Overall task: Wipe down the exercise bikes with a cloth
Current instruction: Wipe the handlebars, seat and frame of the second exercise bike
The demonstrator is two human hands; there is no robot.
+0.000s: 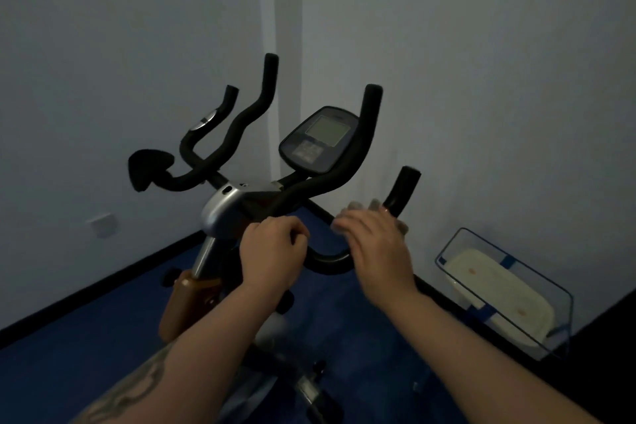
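Note:
A black and silver exercise bike stands in the room corner, with a grey console and black foam handlebars. My left hand grips the near handlebar tube just right of the stem. My right hand, blurred, wraps over the right handlebar below its upturned end. A pale grey cloth peeks out past its fingers and lies pressed against the bar. Most of the cloth is hidden under the hand.
A clear plastic box with blue tape holds a cream-coloured object on the floor by the right wall. The floor is blue with a black skirting. A wall socket sits low on the left wall.

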